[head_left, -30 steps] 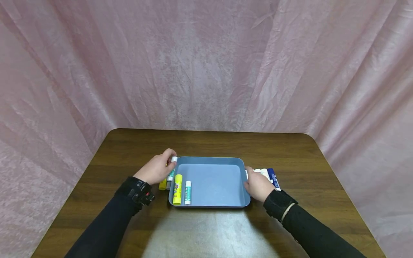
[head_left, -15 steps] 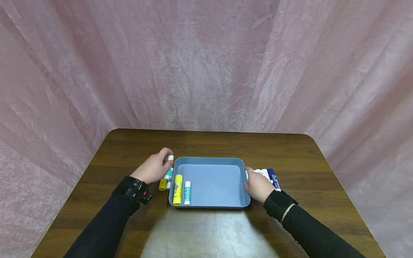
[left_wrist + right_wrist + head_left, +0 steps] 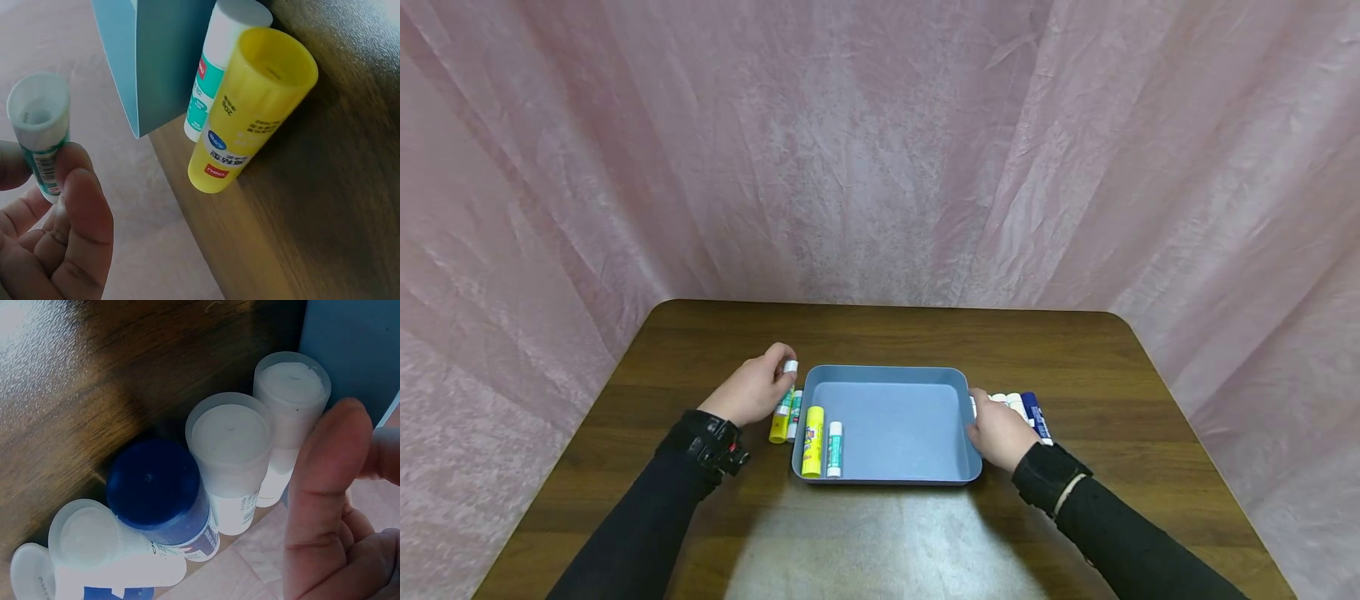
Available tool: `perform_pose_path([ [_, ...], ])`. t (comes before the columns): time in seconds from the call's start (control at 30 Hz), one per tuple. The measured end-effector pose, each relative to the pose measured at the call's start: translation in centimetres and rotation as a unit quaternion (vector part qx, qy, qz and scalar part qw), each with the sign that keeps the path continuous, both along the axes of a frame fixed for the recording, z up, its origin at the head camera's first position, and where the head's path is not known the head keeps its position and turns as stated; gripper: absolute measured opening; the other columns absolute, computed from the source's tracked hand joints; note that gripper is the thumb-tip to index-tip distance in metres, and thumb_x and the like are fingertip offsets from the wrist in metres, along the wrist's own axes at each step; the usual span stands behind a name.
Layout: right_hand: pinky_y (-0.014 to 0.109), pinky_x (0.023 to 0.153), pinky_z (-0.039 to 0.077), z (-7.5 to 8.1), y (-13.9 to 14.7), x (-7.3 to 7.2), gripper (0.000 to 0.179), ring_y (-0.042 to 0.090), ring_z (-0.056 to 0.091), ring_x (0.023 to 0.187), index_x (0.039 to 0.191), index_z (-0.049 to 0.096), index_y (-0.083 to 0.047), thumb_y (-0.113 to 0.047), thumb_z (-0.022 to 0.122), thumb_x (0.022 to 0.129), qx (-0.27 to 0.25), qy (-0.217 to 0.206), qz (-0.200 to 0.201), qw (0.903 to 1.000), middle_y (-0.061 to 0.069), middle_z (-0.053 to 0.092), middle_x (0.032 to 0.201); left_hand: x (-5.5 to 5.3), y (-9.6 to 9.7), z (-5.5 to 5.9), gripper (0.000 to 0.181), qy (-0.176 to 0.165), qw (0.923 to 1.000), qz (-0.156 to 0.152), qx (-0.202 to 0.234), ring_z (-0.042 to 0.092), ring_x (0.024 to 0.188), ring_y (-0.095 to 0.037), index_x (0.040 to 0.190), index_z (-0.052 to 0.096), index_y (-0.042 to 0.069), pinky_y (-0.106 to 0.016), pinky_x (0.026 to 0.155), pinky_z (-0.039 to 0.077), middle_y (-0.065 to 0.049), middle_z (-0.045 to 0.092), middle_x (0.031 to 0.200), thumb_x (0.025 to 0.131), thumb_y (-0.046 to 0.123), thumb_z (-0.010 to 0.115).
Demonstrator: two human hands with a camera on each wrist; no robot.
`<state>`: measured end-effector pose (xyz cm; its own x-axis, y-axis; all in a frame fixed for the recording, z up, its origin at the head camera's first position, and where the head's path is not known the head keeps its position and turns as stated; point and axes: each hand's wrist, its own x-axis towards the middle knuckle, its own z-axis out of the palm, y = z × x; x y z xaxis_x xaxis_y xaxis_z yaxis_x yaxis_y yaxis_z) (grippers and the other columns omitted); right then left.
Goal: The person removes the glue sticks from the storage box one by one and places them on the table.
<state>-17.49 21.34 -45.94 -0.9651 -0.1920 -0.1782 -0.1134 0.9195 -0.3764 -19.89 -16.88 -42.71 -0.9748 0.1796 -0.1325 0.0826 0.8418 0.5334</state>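
Observation:
My left hand (image 3: 752,390) pinches a small white-and-green glue stick (image 3: 42,134) between thumb and fingers, left of the blue tray (image 3: 895,375). Below that hand, a yellow glue stick (image 3: 250,119) and another white-and-green glue stick (image 3: 212,69) stand beside the tray wall. Inside the tray, at its left end, are a large yellow glue stick (image 3: 813,442) and a smaller white-and-green one (image 3: 835,450). My right hand (image 3: 1000,429) is at the tray's right wall, fingertips by the rim. Its thumb hides what, if anything, lies between its fingers.
Right of the tray, beside the right hand, stand white-based sticks (image 3: 231,437) and one with a dark blue end (image 3: 153,481); another white one (image 3: 87,537) leans low farther off. The wooden table (image 3: 887,329) ends at a pink curtain (image 3: 880,150).
The left hand has moved slightly left with its glue stick, away from the tray's left rim, uncovering more of the sticks there. The right hand and the tray have stayed in place.

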Motion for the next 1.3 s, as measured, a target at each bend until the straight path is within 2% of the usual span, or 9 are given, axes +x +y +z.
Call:
perform_pose_path([
  [0.27,0.027,0.053,0.046,0.0,0.1,0.0,0.058,0.016,0.059,0.058,0.146,0.04,0.008,-0.01,0.065,0.097,0.0,0.002,0.001,1.0,0.006,0.064,0.072,0.0,-0.4,0.0,0.031,-0.003,1.0,-0.003,0.005,0.054,0.076,-0.021,0.134,0.047,0.01,-0.032,0.064,0.043,-0.009,0.055,0.092,0.106,0.024,0.051],
  [0.43,0.027,0.053,0.045,0.1,0.1,0.0,0.058,0.016,0.059,0.058,0.146,0.04,0.009,-0.01,0.065,0.097,-0.003,0.001,0.002,1.0,0.006,0.064,0.072,-0.2,-0.8,-0.2,0.032,-0.01,0.9999,0.003,0.002,0.055,0.079,-0.022,0.134,0.046,0.011,-0.032,0.066,0.043,-0.009,0.056,0.095,0.106,0.024,0.052],
  [0.63,0.028,0.053,0.045,0.1,0.1,0.0,0.057,0.016,0.059,0.058,0.146,0.041,0.009,-0.01,0.065,0.097,-0.001,0.002,0.002,1.0,0.007,0.065,0.073,-0.5,-1.3,-0.7,0.033,-0.024,0.9996,0.011,-0.004,0.057,0.086,-0.023,0.136,0.046,0.011,-0.032,0.07,0.045,-0.011,0.059,0.1,0.106,0.024,0.052],
  [1.07,0.031,0.058,0.053,-0.1,0.1,0.0,0.058,0.017,0.062,0.063,0.146,0.041,0.008,-0.011,0.066,0.097,0.003,0.0,-0.001,1.0,0.015,0.071,0.087,-1.1,-2.2,-2.1,0.036,-0.041,0.9985,0.026,-0.024,0.059,0.093,-0.026,0.137,0.044,0.011,-0.035,0.075,0.049,-0.015,0.063,0.114,0.105,0.026,0.052],
  [1.3,0.03,0.059,0.054,-0.2,0.1,0.0,0.058,0.016,0.061,0.062,0.146,0.041,0.007,-0.011,0.067,0.097,0.001,-0.002,-0.006,1.0,0.012,0.07,0.083,-1.2,-2.4,-2.4,0.036,-0.055,0.9976,0.032,-0.028,0.06,0.092,-0.025,0.138,0.044,0.01,-0.033,0.073,0.049,-0.017,0.063,0.117,0.106,0.025,0.051],
])
